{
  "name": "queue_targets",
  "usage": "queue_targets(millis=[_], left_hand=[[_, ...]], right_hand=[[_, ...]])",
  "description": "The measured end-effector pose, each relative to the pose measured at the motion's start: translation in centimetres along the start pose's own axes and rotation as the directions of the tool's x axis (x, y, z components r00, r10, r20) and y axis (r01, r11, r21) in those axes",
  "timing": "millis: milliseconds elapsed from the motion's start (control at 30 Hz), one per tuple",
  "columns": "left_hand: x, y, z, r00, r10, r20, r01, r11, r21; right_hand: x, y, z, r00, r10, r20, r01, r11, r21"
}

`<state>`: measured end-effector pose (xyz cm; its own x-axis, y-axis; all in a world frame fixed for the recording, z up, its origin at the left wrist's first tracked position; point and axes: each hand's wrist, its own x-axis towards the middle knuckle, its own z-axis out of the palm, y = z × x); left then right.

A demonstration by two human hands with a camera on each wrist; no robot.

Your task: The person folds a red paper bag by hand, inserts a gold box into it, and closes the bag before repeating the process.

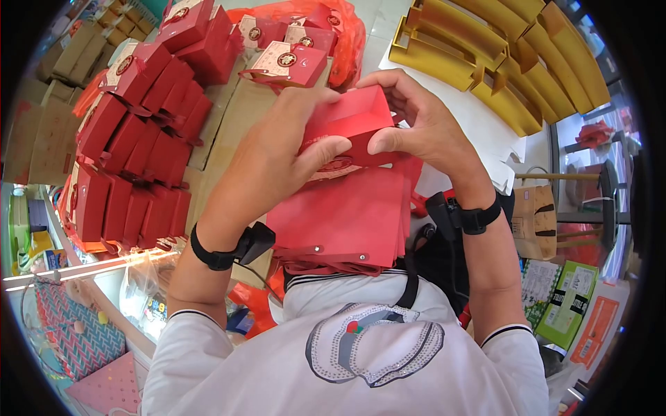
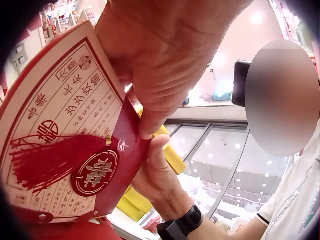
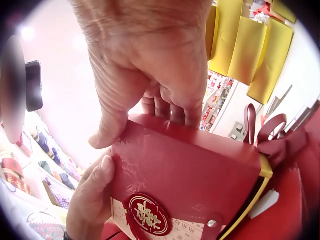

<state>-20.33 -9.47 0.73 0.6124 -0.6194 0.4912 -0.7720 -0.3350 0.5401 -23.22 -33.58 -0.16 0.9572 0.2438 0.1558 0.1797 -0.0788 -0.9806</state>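
Note:
Both hands grip a red box with an open top [image 1: 354, 121] above a stack of flat red sheets [image 1: 340, 215]. My left hand [image 1: 284, 139] holds its left side, thumb along the near face. On its right side is my right hand [image 1: 423, 125], thumb on the near corner and fingers behind. The left wrist view shows the box's cream panel [image 2: 75, 100], a red tassel [image 2: 60, 157] and a round emblem [image 2: 95, 172]. In the right wrist view the red face [image 3: 185, 170] has a similar emblem [image 3: 149, 214], with a ribbon bow [image 3: 275, 137] at one end.
Finished-looking red boxes [image 1: 132, 139] are stacked at the left, with more red boxes [image 1: 291, 62] beyond the hands. Gold box pieces [image 1: 513, 62] stand in rows on a white surface at the back right. Cardboard boxes [image 1: 83, 52] are at the far left.

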Motion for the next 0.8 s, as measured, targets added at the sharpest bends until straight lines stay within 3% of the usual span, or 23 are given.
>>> queue_targets(millis=[133,233,333,433,533,600,667,800], left_hand=[[0.3,-0.6,-0.1,0.995,0.093,0.022,-0.093,0.995,0.027],[-0.3,-0.4,0.7,0.994,-0.106,-0.029,0.106,0.994,0.018],[-0.2,-0.7,0.8,0.993,-0.116,-0.013,0.115,0.993,-0.035],[0.1,-0.6,-0.6,0.997,-0.071,0.033,0.069,0.995,0.067],[-0.1,-2.3,-1.8,0.974,-0.199,0.106,0.192,0.979,0.069],[0.1,-3.4,-1.9,0.967,-0.250,0.059,0.253,0.966,-0.058],[0.2,-4.8,-1.9,0.935,-0.355,0.008,0.345,0.901,-0.263],[-0.3,-8.4,-1.4,0.793,-0.583,0.178,0.570,0.605,-0.556]], right_hand=[[0.1,0.2,-0.1,1.000,0.008,-0.001,-0.008,1.000,-0.010],[0.0,0.4,-0.3,1.000,0.013,-0.007,-0.013,1.000,0.025],[-0.1,0.7,-0.4,1.000,0.027,-0.016,-0.026,0.999,0.041],[-0.2,0.3,-0.6,0.997,0.036,-0.072,-0.031,0.997,0.065],[0.3,0.4,-1.0,0.992,0.009,-0.129,0.004,0.995,0.096],[0.7,1.2,-0.8,0.986,-0.066,-0.154,0.075,0.996,0.054],[0.7,1.4,-1.3,0.985,0.001,-0.173,0.004,1.000,0.029],[1.5,2.5,-1.3,0.985,0.126,-0.117,-0.120,0.991,0.059]])
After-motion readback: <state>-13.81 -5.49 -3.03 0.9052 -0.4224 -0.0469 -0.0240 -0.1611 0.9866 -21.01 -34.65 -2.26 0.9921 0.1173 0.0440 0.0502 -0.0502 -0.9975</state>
